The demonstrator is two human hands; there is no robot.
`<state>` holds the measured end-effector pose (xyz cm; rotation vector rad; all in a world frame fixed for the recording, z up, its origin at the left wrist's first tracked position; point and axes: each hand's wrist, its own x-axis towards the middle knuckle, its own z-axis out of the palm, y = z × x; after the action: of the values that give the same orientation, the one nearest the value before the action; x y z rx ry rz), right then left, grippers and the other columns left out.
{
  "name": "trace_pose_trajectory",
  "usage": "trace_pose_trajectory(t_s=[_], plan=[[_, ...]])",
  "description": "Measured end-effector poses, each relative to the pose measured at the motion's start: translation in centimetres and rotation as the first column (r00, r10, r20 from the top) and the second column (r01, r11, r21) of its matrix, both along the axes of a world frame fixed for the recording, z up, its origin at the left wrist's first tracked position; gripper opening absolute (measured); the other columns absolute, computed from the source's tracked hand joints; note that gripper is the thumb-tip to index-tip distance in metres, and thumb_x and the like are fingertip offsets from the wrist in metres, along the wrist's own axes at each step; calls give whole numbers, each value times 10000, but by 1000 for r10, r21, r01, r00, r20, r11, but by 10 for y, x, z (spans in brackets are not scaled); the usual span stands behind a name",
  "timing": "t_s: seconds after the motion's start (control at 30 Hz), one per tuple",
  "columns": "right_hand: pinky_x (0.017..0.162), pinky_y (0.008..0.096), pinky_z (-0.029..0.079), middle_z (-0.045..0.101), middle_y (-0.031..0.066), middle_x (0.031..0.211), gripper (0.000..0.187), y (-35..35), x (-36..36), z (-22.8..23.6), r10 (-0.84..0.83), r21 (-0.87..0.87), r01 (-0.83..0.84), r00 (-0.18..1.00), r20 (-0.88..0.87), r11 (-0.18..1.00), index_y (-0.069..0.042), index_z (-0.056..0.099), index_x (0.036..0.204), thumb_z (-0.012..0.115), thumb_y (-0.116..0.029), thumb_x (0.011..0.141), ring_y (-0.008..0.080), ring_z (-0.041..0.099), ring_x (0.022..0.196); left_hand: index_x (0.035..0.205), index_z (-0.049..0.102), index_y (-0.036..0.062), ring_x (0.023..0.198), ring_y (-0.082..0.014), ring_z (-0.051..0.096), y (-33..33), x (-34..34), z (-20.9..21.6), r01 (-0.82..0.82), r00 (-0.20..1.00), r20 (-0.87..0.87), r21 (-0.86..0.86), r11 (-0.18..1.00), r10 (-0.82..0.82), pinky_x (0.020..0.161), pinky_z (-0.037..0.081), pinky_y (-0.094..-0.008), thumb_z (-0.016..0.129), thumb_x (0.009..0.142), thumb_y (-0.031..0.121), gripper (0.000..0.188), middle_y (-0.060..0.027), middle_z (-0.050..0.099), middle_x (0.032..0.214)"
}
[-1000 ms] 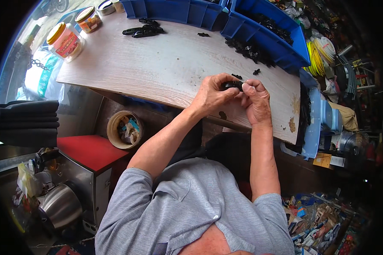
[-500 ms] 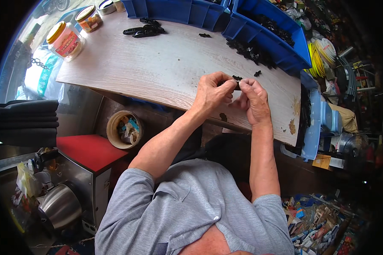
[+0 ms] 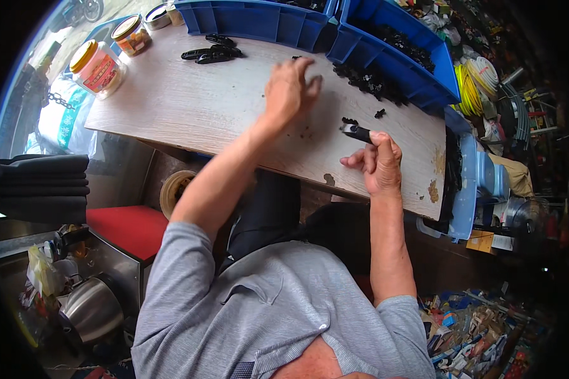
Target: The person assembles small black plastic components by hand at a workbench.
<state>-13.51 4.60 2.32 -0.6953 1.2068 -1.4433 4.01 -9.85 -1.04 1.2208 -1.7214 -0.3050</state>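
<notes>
Between the thumb and fingers of my right hand (image 3: 382, 161) is a short black plastic part (image 3: 359, 132) with a pale, shiny end pointing left. My left hand (image 3: 287, 88) is over the middle of the table, slightly blurred, its thumb and fingers apart and nothing visible in them. Just beyond its fingertips lies a small black piece (image 3: 297, 58), partly hidden. Two more small pieces rest near my right hand: a toothed black piece (image 3: 349, 120) and a lone black bit (image 3: 380, 114). Several long black parts (image 3: 214, 52) lie together at the far left.
Two blue bins (image 3: 253, 25) (image 3: 395, 63) stand along the far edge, with a heap of black pieces (image 3: 370, 82) before the right one. Jars (image 3: 98, 69) occupy the far left corner. Below the table's near edge are a bucket (image 3: 171, 192) and a red-topped cabinet (image 3: 126, 228).
My hands, which were together over the table, have separated. The left has moved away and to the left, fingers parting; the right keeps the black part, now more plainly visible.
</notes>
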Motion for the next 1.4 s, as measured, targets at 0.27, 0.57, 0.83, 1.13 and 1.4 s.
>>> trace_pose_trajectory(t_s=[0.27,0.57,0.83,1.13,1.4], plan=[[660,543,609,362,35,423,489,-1,-67,-4,-356,94,355,934,-4,930,-147,421,530,613,-405,899,229,601,520,1053,683,179,1039,-332,577,-60,14,-8,2,912,410,-40,999,15,878,481,-428,705,786,130,272,-77,654,1031],[774,574,572,374,64,486,443,9,-142,7,-728,130,723,686,-13,679,-15,515,1030,709,-372,856,298,581,596,940,654,114,939,-326,610,-56,18,-13,165,913,401,-207,964,-70,801,517,-421,596,842,98,115,-102,658,934],[645,516,600,450,40,483,280,-1,-77,-12,-292,69,296,954,-62,953,-69,561,998,718,-263,870,249,624,554,973,636,41,711,-173,639,-2,20,-9,614,687,-696,400,681,-211,661,552,-297,664,878,42,99,-58,655,846],[538,429,604,537,32,506,268,-20,-4,-5,104,41,-102,992,-66,994,-61,601,1059,731,-211,879,184,617,479,942,602,17,757,-143,655,64,20,12,831,288,-954,290,475,78,708,597,-274,654,928,55,66,-74,645,866],[447,306,490,510,5,506,266,-33,16,-5,234,37,-231,959,-162,972,-27,646,1060,742,-192,875,135,507,409,929,613,2,685,-150,664,69,16,11,816,375,-927,330,476,0,645,542,-250,689,876,59,109,-66,651,814]])
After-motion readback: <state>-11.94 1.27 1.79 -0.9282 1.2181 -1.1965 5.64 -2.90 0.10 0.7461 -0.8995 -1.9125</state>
